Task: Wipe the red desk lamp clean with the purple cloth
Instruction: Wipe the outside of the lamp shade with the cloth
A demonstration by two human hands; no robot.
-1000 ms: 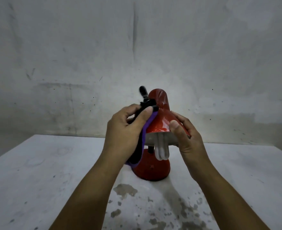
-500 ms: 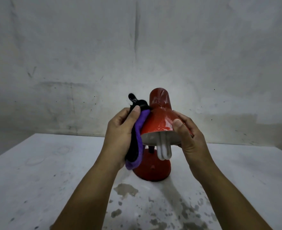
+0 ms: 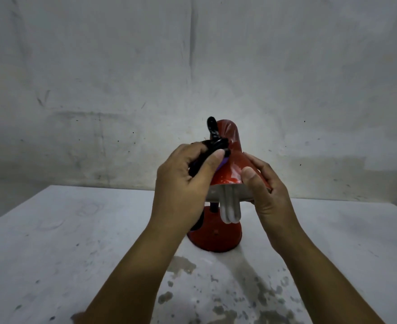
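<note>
Against the lamp shade (image 3: pixel 230 169), left hand (image 3: pixel 181 183) with cloth (image 3: pixel 292 163)

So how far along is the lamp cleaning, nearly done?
Hard to call it near done. The left hand presses the cloth against the left side of the lamp's shade, while the right hand steadies the rim. That wiping is in hand. The base stands on the table with no hand on it, probably left.
</note>
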